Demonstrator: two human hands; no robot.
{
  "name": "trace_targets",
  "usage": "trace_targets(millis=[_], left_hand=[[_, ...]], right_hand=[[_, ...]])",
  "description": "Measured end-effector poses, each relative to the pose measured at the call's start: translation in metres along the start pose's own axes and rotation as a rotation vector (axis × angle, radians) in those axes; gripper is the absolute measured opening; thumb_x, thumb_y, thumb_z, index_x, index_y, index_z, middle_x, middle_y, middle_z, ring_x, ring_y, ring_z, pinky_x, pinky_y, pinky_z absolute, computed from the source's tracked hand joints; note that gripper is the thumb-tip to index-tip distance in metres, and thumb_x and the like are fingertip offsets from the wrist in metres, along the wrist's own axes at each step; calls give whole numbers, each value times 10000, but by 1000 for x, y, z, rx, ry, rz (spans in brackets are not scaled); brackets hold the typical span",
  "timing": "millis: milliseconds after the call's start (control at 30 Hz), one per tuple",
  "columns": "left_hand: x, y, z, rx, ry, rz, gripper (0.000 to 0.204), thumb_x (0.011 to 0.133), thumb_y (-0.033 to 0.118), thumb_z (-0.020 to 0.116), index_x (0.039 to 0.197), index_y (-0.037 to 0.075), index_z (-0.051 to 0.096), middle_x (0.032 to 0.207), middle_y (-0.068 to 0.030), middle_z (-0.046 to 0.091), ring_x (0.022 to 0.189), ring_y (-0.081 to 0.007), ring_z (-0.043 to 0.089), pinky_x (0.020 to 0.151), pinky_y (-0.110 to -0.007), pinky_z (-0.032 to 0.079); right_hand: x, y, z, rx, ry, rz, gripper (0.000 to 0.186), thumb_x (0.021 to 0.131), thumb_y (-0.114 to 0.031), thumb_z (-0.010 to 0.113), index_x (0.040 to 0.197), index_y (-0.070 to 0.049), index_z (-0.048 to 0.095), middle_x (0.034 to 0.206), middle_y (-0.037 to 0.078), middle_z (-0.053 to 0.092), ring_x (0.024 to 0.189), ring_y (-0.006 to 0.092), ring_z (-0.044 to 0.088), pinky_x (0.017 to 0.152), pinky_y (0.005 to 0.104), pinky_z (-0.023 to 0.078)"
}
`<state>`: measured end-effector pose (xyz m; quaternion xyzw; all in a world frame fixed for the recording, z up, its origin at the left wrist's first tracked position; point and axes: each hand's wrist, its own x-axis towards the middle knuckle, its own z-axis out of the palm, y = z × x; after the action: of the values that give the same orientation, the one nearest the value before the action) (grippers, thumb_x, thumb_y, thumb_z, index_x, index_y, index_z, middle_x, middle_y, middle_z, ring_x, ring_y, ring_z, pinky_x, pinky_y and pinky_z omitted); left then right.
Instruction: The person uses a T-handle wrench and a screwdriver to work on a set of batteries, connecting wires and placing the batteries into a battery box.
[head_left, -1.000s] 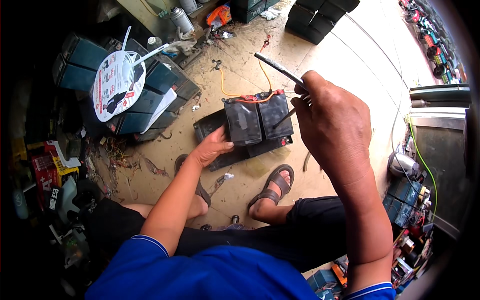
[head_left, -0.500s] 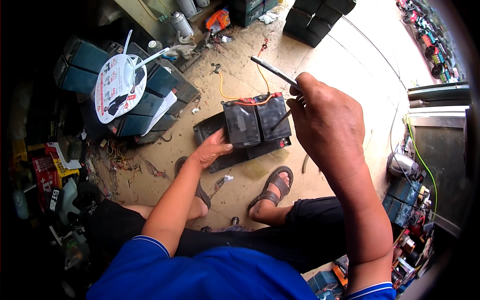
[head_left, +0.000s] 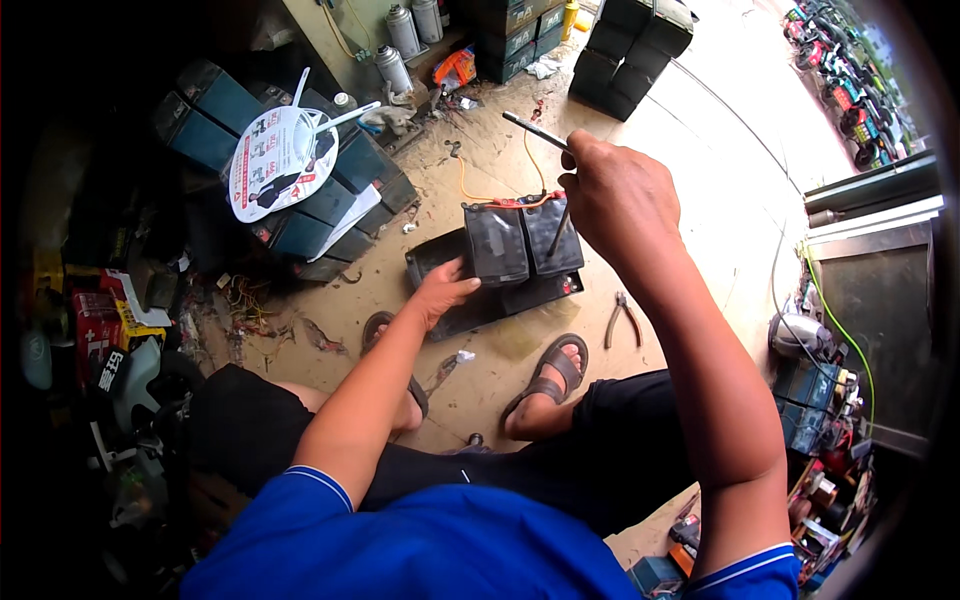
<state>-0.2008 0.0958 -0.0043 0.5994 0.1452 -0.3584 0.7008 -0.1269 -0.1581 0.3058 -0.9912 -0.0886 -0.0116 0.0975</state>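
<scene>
Two black block batteries (head_left: 497, 245) stand side by side on top of a darker black battery case (head_left: 440, 262) on the floor. An orange wire (head_left: 520, 205) runs across their top edge, by red terminals. My left hand (head_left: 447, 292) grips the left side of the nearer-left block, thumb in front and some fingers hidden behind. My right hand (head_left: 625, 190) is closed around a dark metal rod tool (head_left: 535, 130) above the right block. A thin shaft (head_left: 558, 235) runs down from under that fist to the block's face; its join with the rod is hidden.
Pliers (head_left: 624, 320) lie on the floor right of the batteries. Stacked batteries (head_left: 340, 170) carrying a round paper fan (head_left: 285, 160) stand at the left. More batteries (head_left: 630, 50) stand at the back, near spray cans (head_left: 393, 70). A metal cabinet (head_left: 870, 320) is at the right.
The whole view has shifted slightly. My right fist has moved left and a bit higher, uncovering the pliers. My left hand keeps its hold on the battery.
</scene>
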Motion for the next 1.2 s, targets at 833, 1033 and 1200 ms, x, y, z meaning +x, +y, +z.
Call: trace_targets(millis=[833,1033,1200], left_hand=[[-36,84,52,617,660,542,395,855,180,764,1219,28,744,1113,-157,782,1034,-282,750,920,-378,572],[-4,120,53,727,570,539,363,909,229,694,1228,66,748,1173,-188,757,1110,-356,717,960,-429,559],[40,118,66,811,517,687,405,921,137,633,1308,34,693,1217,-212,718,1141,-402,671,1014,-459,526]], right_hand=[[-22,4,14,-35,124,-5,189,910,-235,734,1031,-112,659,982,139,761,977,372,726,817,498,556],[-20,-5,7,-34,55,33,169,922,-226,730,1015,-107,656,945,143,756,941,376,722,788,489,554],[-15,-6,5,-14,79,30,156,920,-212,729,1014,-105,664,967,123,767,937,366,726,783,469,557]])
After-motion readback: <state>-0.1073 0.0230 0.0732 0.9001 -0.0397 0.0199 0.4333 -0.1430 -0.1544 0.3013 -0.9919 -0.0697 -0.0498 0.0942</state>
